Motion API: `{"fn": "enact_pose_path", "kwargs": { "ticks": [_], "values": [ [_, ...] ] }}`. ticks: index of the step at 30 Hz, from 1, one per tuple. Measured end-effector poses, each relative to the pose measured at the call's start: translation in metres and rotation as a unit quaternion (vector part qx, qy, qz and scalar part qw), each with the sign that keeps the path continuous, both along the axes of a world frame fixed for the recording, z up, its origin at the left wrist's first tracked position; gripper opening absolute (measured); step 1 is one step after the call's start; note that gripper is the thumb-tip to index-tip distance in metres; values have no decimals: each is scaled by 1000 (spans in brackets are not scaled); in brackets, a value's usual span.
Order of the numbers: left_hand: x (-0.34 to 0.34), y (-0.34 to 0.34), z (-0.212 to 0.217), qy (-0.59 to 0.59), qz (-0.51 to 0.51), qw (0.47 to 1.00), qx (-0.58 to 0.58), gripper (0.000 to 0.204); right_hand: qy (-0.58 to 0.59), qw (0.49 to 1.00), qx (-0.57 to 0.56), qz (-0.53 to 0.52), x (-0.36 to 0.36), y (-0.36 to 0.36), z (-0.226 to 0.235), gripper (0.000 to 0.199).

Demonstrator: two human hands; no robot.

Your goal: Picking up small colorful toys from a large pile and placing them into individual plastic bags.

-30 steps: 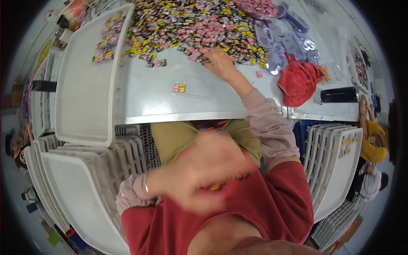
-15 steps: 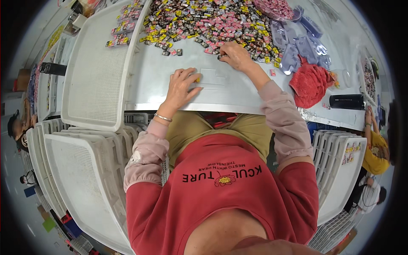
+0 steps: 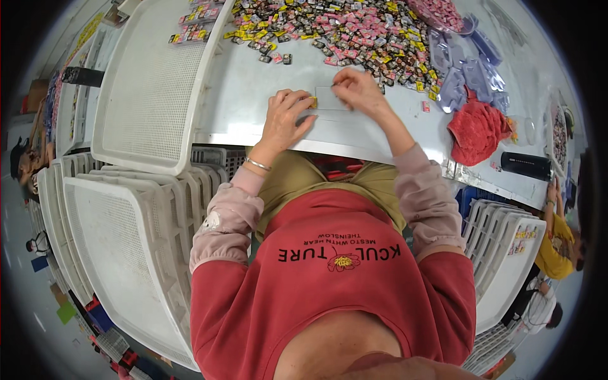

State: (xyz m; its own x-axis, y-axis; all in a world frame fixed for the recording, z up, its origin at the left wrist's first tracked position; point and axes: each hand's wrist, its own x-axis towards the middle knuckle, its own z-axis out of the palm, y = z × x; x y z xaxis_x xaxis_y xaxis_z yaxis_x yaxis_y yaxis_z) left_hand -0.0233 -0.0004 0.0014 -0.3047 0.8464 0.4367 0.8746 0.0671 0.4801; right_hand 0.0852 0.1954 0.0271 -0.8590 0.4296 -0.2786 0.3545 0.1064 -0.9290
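Head view: left hand (image 3: 286, 116), right hand (image 3: 358, 92) on clear pouch (image 3: 331, 99) near table edge (image 3: 354, 151)

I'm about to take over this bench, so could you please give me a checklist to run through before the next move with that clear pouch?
1. Pouch flat on the table: ok, it lies between both hands.
2. Left hand steadying it: ok, fingers at the pouch's left edge, by a small yellow piece.
3. Right hand at the pouch: ok, fingertips at its top right corner; whether they pinch anything, cannot tell.
4. Candy pile within reach: ok, just beyond the hands.
5. Tray at left: ok, mostly bare mesh.
6. Pouch already filled: cannot tell.
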Motion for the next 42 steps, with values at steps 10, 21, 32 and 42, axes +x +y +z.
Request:
{"fn": "enact_pose_path", "kwargs": {
  "ticks": [10, 21, 32, 42],
  "values": [
    [4, 0, -1, 44, 12, 999, 10, 32, 62, 952, 292, 75, 3, -27, -26, 20],
    [4, 0, -3, 62, 7, 998, 4, 31, 16, 939, 319, 130, 1, -35, -7, 27],
    [2, 3, -3, 44, -5, 999, 28, 29, 88, 927, 360, 59, -10, -29, -28, 28],
    [2, 1, -3, 29, -7, 999, 13, 30, 61, 926, 359, 95, -13, -28, -23, 17]
  ]
}}
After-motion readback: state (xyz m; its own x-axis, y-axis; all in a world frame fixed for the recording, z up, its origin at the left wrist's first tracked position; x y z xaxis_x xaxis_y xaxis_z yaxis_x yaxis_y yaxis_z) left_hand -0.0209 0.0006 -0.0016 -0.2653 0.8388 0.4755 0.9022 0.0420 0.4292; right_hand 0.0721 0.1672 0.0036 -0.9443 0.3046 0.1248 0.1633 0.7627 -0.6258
